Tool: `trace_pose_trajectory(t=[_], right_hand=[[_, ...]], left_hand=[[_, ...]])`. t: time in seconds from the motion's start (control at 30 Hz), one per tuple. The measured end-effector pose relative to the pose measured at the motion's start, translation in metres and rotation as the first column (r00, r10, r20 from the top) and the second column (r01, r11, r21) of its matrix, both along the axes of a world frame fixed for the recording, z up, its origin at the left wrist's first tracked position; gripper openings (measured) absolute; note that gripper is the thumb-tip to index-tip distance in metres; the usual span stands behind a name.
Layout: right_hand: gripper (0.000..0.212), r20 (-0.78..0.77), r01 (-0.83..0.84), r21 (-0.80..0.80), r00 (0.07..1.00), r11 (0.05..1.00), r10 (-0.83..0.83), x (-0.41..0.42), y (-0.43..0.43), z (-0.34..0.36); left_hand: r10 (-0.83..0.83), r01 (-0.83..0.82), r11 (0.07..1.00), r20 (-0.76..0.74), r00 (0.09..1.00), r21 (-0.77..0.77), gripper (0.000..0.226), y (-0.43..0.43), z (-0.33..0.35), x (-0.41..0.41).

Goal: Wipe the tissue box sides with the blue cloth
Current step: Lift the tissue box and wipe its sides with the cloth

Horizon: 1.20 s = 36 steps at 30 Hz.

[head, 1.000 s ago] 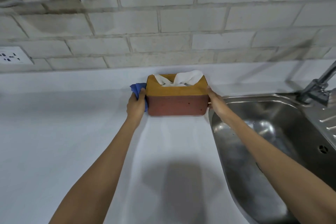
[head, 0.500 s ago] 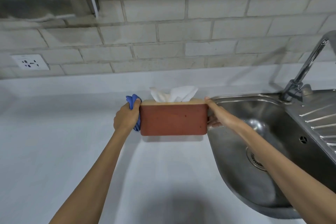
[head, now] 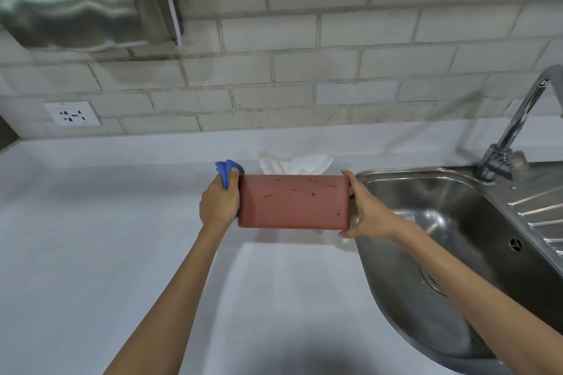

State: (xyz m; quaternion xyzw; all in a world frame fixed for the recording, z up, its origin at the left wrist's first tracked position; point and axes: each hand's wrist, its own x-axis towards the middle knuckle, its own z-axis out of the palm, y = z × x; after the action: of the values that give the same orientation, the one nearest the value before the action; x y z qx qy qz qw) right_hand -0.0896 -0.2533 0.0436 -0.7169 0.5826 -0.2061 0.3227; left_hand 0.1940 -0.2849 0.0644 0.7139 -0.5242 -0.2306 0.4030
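Fingers (head: 233,179) of the left hand (head: 220,204) clamped around the bunched blue cloth (head: 226,172), pressing it against the left end of the reddish-brown, round-cornered tissue box (head: 293,201). Fingers (head: 347,175) of the right hand (head: 367,213) spread apart over the right end, thumb low near the bottom corner, gripping the box itself. Box held up off the pale grey counter (head: 122,237), just left of the stainless steel sink (head: 451,222), with a shadow on the surface below it.

Compared with a second ago, raised and tipped: then resting on the counter with the yellowish lid plainly in view, now lifted so the long front face looks straight at the camera and only the white tissue (head: 295,164) peeks over the top edge. Cloth in the same place on the left end throughout, no visible sweep across any face.

Judged from that: repositioning rather than wiping. Front face now exposed, showing dark red streaks and a few droplets, so probably the next side to clean. Wiping it would call for sliding the cloth off the end and across the front while the right hand carries the box alone; some risk of it twisting or slipping toward the sink under one-sided pressure.
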Motion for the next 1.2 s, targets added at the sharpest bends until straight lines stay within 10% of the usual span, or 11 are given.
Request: trace_pose_trajectory(t=[0.2, 0.37, 0.47, 0.63, 0.93, 1.2], right_hand=[[0.120, 0.071, -0.002, -0.090, 0.997, 0.996, 0.008, 0.001, -0.013, -0.010], [0.115, 0.103, -0.008, -0.121, 0.994, 0.993, 0.020, 0.000, -0.016, -0.010], [0.108, 0.116, -0.007, -0.140, 0.993, 0.990, 0.023, 0.000, -0.017, -0.009], [0.107, 0.144, 0.005, -0.146, 0.990, 0.989, 0.016, 0.000, -0.020, -0.011], [0.102, 0.142, -0.018, -0.169, 0.989, 0.986, 0.042, -0.004, -0.027, -0.014], [0.104, 0.202, -0.010, -0.147, 0.979, 0.989, 0.040, -0.004, -0.030, -0.015]], left_hand=[[-0.192, 0.117, 0.955, -0.269, 0.944, -0.272, 0.018, 0.025, -0.019, -0.008], [-0.031, -0.073, 0.984, -0.555, 0.831, -0.164, 0.037, 0.009, -0.001, -0.008], [0.018, -0.097, 0.972, -0.345, 0.938, -0.214, 0.022, 0.000, 0.004, -0.022], [0.043, -0.024, 0.993, 0.167, 0.985, -0.114, 0.062, -0.004, -0.005, -0.046], [-0.069, 0.228, 0.947, 0.551, 0.832, -0.226, 0.050, 0.044, -0.047, -0.029], [0.011, 0.158, 0.960, 0.595, 0.803, -0.230, 0.046, -0.013, -0.004, -0.054]])
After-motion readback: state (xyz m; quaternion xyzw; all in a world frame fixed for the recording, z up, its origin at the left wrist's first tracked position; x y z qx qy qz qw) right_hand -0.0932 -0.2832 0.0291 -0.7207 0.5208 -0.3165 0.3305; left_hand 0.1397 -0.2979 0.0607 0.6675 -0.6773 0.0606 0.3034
